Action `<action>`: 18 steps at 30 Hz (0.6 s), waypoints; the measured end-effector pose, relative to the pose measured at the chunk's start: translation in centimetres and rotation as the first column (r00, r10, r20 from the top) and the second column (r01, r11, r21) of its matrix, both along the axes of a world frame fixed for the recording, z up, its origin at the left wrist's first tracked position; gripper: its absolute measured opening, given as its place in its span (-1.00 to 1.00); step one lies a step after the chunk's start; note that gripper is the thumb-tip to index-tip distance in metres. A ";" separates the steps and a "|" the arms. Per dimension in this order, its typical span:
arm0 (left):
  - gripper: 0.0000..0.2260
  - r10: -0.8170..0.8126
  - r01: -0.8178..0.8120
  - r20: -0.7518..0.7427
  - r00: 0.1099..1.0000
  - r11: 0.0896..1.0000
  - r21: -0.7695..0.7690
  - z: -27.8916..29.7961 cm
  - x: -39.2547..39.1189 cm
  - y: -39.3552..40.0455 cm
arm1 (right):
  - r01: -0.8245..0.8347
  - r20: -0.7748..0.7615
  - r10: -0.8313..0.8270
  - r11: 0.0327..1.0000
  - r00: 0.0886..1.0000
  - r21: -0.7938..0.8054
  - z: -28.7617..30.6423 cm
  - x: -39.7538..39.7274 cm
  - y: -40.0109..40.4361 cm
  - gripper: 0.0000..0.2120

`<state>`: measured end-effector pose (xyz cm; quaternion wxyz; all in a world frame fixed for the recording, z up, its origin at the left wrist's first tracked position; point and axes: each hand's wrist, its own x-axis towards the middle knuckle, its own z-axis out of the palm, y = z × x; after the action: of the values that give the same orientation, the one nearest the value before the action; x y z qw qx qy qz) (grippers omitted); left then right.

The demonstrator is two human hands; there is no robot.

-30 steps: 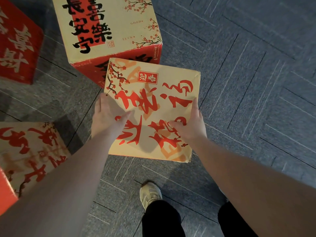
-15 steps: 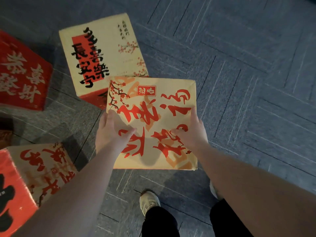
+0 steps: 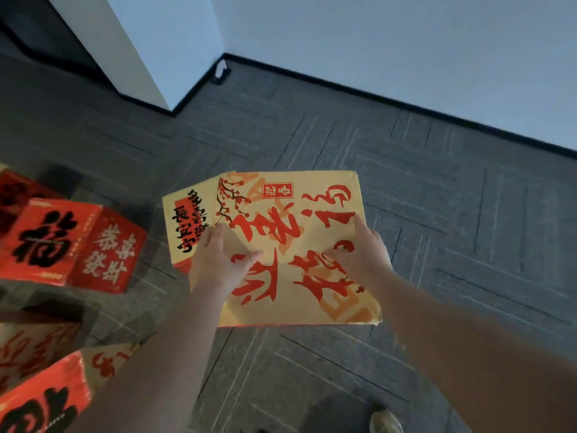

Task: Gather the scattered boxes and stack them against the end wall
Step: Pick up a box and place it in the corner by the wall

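Carrying the yellow box point(image 3: 293, 245) toward the wall point(image 3: 406, 42)

Since a second ago the view has lifted from floor to baseboard; left hand point(image 3: 218, 260) and right hand point(image 3: 362, 254) clasp its sides, thumbs on top (other boxes point(image 3: 71, 242) left behind); stacking comes next.

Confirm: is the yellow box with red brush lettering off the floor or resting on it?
Off the floor. The yellow box is gripped by the left hand and right hand, over the carpet.
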<state>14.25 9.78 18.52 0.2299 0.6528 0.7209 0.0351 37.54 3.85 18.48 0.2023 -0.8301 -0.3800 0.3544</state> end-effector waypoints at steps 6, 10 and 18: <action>-0.09 0.076 -0.076 0.006 0.997 0.997 0.034 6.7 4.9 -0.2 | -0.083 0.012 0.083 0.996 0.996 0.032 7.3 5.4 1.6 -0.21; -0.12 0.118 -0.119 0.018 0.993 0.990 0.075 12.6 6.7 1.3 | -0.172 0.026 0.170 0.983 0.985 0.070 12.9 7.5 4.7 -0.19; -0.20 0.234 -0.245 0.075 0.969 0.940 0.236 21.8 2.6 9.1 | -0.341 0.064 0.336 0.909 0.940 0.240 22.5 4.3 16.2 -0.28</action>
<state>16.86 18.85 40.31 0.1584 0.5827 0.7797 0.1658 41.81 20.09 41.02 0.2359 -0.7235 -0.5615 0.3250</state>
